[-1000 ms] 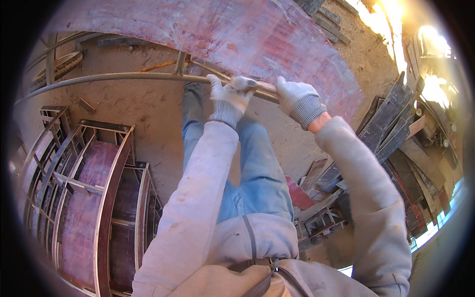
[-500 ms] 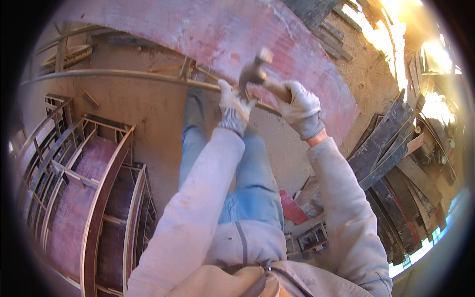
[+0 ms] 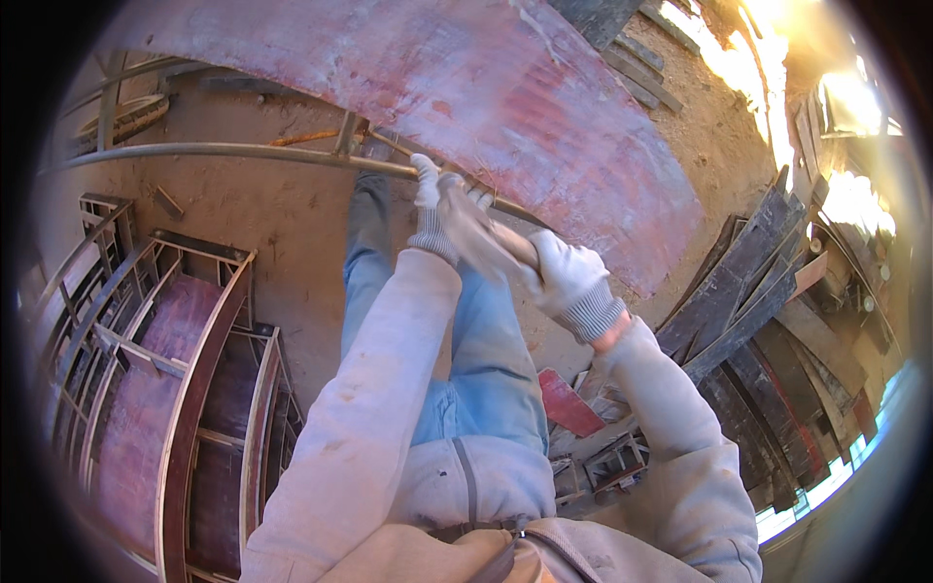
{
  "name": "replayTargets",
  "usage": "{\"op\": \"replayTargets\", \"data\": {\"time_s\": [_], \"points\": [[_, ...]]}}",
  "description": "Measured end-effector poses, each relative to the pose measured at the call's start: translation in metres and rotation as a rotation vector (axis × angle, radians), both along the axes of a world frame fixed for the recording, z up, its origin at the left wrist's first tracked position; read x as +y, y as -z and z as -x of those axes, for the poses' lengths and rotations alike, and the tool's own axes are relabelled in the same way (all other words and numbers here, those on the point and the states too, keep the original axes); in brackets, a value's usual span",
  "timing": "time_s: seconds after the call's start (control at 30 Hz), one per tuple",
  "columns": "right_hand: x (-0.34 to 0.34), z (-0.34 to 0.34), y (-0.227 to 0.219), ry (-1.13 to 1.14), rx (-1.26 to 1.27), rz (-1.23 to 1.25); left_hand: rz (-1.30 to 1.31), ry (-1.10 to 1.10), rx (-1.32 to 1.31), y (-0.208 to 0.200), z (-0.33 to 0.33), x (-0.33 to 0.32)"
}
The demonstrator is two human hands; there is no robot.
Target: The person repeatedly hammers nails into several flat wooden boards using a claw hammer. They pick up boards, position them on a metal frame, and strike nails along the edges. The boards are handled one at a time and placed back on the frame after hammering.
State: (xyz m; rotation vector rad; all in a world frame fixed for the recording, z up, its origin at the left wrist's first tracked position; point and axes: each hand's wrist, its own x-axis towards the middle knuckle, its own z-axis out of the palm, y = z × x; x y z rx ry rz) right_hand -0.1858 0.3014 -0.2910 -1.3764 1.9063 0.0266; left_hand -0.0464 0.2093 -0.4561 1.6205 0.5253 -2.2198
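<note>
A reddish, worn panel point(image 3: 418, 73) stretches across the far side, with a curved wooden rail point(image 3: 262, 150) along its near edge. My right hand point(image 3: 573, 284), in a white knit glove, is closed round the handle of a hammer point(image 3: 501, 238). Motion blurs the hammer, and its head lies over my left hand. My gloved left hand point(image 3: 428, 209) is at the panel's near edge beside the rail, thumb raised and fingers bent. The hammer partly covers those fingers, and whatever they pinch is hidden.
Curved wooden frames with reddish panels point(image 3: 146, 418) stand at the left. Dark boards point(image 3: 748, 262) are heaped on the right, with more planks point(image 3: 641, 73) beyond the panel. A tyre-like ring point(image 3: 131, 121) lies far left. A red scrap point(image 3: 569, 403) sits near my legs.
The hammer has swung down and left from above the panel edge to over my left hand. My right hand has come lower and nearer. My left hand has shifted slightly left in the picture.
</note>
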Motion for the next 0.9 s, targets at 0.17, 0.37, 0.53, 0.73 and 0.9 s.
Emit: {"op": "replayTargets", "data": {"time_s": [0.17,0.37,0.53,0.73,0.9], "points": [[0.002,-0.013,-0.006,0.078,0.051,-0.060,0.071,0.031,0.091,0.000,-0.002,-0.001],[0.006,-0.017,0.001,0.339,0.041,-0.024,0.038,-0.039,0.077,-0.016,0.007,-0.006],[0.032,-0.006,0.015,0.372,-0.111,0.195,0.062,-0.032,0.078,-0.029,0.008,-0.005],[0.063,-0.032,0.014,0.599,-0.190,0.209,0.001,-0.115,0.040,-0.019,0.006,0.003],[0.041,-0.096,0.019,1.894,-0.921,-0.097,0.058,-0.004,0.017,-0.007,0.008,0.004]]}}
